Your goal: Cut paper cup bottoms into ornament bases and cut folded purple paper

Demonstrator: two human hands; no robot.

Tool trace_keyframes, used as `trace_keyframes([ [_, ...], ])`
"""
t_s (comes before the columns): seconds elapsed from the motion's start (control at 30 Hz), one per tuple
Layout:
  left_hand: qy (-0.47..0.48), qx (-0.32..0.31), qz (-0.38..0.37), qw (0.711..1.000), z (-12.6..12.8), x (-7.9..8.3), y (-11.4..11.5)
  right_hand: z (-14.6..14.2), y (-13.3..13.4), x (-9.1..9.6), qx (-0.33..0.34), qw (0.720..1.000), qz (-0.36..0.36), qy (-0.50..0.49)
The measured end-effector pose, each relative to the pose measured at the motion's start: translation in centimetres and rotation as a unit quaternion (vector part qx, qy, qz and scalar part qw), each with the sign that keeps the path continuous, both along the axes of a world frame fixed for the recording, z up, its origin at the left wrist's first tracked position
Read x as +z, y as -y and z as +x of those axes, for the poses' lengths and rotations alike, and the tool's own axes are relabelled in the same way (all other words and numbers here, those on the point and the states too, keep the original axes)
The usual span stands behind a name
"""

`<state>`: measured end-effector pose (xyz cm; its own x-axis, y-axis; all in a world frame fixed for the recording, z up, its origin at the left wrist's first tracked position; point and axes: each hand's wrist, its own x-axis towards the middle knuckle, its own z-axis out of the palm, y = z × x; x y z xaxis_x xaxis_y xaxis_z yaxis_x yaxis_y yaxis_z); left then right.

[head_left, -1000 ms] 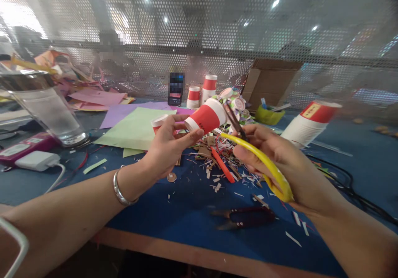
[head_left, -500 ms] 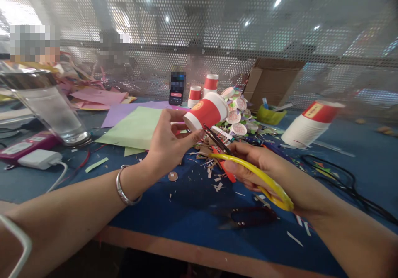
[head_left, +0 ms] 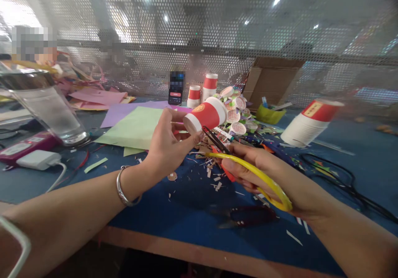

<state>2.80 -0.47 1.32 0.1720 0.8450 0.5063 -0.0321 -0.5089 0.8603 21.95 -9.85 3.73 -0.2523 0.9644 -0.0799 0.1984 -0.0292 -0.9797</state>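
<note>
The left hand [head_left: 169, 143] is gripping a red and white paper cup [head_left: 205, 115], with its fingers closed around the base end and the cup lying on its side in the air above the blue table [head_left: 174, 211], its open rim pointing away and to the right. This hold appears to be presenting the cup's underside to the blades. The right hand [head_left: 267, 174] is wrapping its fingers around the yellow-handled scissors [head_left: 245, 168], whose dark blades are standing slightly apart with the tips just below the cup's base, close to the left thumb; whether the tips are touching the cup cannot be told. Paper scraps [head_left: 214, 174] are lying directly beneath the work, which suggests trimmings are dropping there. A small pair of dark snips [head_left: 245, 218] is resting on the table near the front edge, and a stack of matching cups [head_left: 309, 122] is lying on its side to the right. A glass jar [head_left: 46, 108] is standing at far left. Compared with the frame one second ago, the scissors are now pointing at the cup's base rather than lying past its rim, and the right hand is sitting lower. Against the half-second frame, the cup and both hands are holding almost the same position.
</note>
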Motion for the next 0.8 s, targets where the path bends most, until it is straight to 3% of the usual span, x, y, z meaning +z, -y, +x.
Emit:
trace_keyframes([
  [0.37, -0.020, -0.007, 0.045, 0.999, -0.2, -0.1, 0.1, -0.5, 0.2, -1.2, -0.044, 0.998, -0.046, -0.002],
  [0.57, -0.055, -0.017, 0.067, 0.996, 0.3, -0.6, 1.0, -0.9, 0.2, -1.4, -0.031, 0.998, -0.045, -0.017],
  [0.8, -0.024, -0.028, 0.001, 0.999, 1.3, -0.7, 1.1, -0.7, -0.1, -0.9, -0.023, 0.999, -0.003, -0.026],
])
